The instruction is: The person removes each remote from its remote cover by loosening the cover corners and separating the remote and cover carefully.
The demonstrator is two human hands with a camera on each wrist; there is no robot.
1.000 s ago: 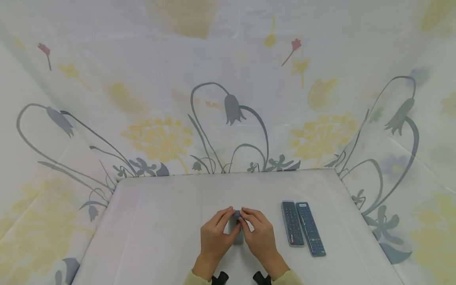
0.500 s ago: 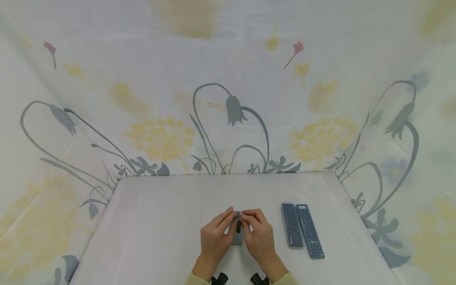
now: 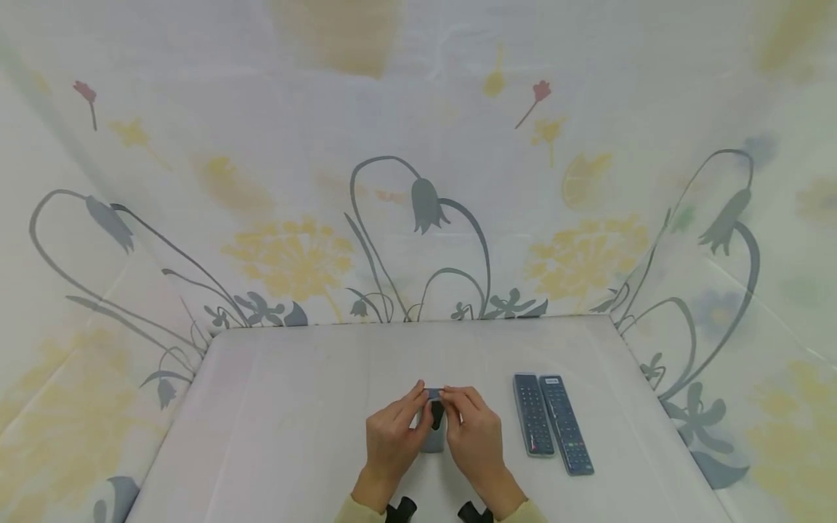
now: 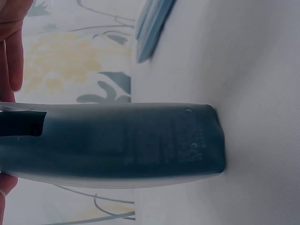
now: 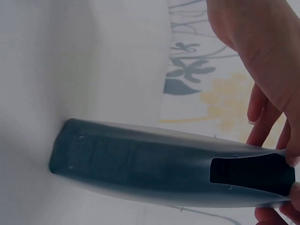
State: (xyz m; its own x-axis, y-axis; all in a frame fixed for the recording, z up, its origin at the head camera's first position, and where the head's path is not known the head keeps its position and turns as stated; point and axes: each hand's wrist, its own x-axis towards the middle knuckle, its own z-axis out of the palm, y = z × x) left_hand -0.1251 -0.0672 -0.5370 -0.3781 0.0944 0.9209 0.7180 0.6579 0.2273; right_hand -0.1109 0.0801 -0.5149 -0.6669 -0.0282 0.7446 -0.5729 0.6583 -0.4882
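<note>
A remote control in a translucent blue-grey cover (image 3: 432,442) stands on end between my hands, its back towards me. The lower end of the cover is down at the white table in both wrist views. Near the top, a dark opening (image 5: 253,173) in the cover's back shows black inside. My left hand (image 3: 394,434) pinches the upper left edge with thumb and fingertips. On the other side my right hand (image 3: 476,434) pinches the upper right edge, thumb at the back by the opening. The front of the remote is hidden.
Two more remotes, one left (image 3: 534,415) and one right (image 3: 566,425), lie side by side on the table (image 3: 294,421), right of my hands. A flower-printed cloth (image 3: 418,109) encloses the table at the back and both sides.
The thumbs have shifted apart, and more of the dark opening now shows between them. Both hands stay at the top edges; the two remotes lie as before.
</note>
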